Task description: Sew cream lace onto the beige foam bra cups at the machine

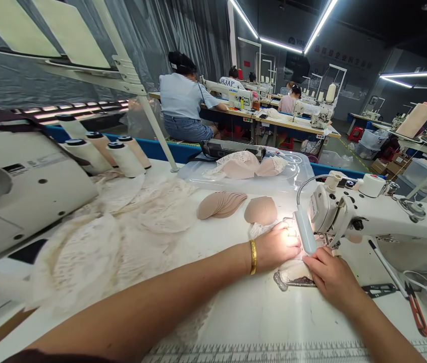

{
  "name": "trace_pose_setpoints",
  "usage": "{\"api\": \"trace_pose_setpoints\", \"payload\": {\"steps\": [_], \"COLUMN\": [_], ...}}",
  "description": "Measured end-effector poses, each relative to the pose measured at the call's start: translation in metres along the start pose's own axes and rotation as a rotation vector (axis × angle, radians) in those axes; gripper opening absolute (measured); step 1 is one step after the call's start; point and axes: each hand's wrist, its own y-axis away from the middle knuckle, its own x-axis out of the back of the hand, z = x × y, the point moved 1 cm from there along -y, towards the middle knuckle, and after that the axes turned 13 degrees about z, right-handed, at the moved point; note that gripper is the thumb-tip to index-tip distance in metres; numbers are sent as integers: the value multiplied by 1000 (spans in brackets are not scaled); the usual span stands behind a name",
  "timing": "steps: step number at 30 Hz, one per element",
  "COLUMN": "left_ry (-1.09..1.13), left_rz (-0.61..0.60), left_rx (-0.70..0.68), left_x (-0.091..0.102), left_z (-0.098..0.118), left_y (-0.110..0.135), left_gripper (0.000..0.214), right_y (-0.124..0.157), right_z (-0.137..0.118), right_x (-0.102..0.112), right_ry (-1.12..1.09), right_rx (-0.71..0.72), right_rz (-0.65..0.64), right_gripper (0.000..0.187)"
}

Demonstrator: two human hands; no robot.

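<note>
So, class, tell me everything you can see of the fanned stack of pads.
The stack of pads looks beige, matte and smooth, perhaps foam or cloth. Several thin, curved pieces overlap in steps, rounded edges showing. It lies on the white table, just left of a separate beige pad, apart from the left hand.

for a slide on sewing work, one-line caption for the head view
Left hand and right hand close together at a sewing machine, beige pads nearby.

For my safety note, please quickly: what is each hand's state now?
Left hand: palm down beside the sewing machine; grip cannot be told.
Right hand: fingers bent at pale fabric; pinch cannot be told.
</note>
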Motion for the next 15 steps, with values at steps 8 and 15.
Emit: {"api": "trace_pose_setpoints", "payload": {"steps": [8, 15], "left_ry": [24, -8], "left_rz": [55, 25], "left_rx": [-19, 33], "left_x": [0, -2], "left_z": [-2, -5], "left_y": [1, -3], "left_gripper": [16, 12], "right_y": [-1, -1], "right_z": [-1, 2], "right_x": [-2, -8], "right_ry": [-13, 1], "right_rx": [-13, -46], "right_rz": [27, 33], "right_gripper": [28, 37]}}
